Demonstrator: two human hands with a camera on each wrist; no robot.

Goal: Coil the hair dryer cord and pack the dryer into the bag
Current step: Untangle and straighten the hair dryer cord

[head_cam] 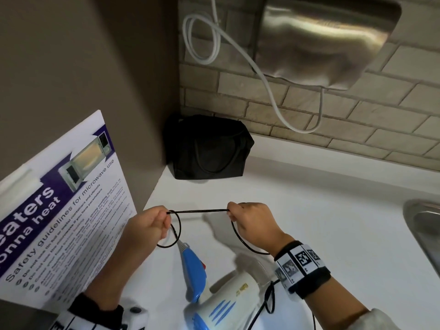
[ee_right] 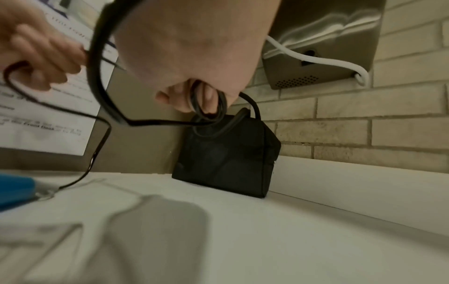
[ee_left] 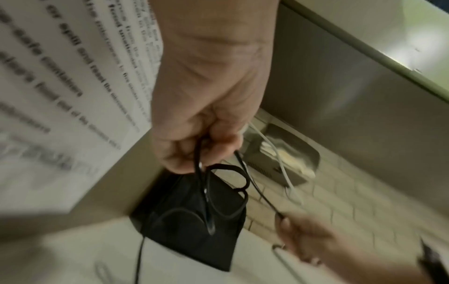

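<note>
A white and blue hair dryer [head_cam: 228,296] lies on the white counter [head_cam: 333,210] near my body, its blue handle [head_cam: 192,267] pointing away from me. Its thin black cord [head_cam: 200,211] is stretched taut between my two hands above the dryer. My left hand [head_cam: 152,225] pinches one end with a loop hanging below it [ee_left: 201,153]. My right hand [head_cam: 250,222] grips the cord too, with loops round its fingers [ee_right: 206,103]. The black bag [head_cam: 209,148] stands closed in the far corner against the wall [ee_right: 226,153] [ee_left: 194,215].
A microwave safety poster [head_cam: 62,210] leans on the left wall. A steel hand dryer [head_cam: 321,39] with a white cable [head_cam: 269,91] hangs on the brick wall above the counter. A metal sink edge [head_cam: 426,225] shows at the right.
</note>
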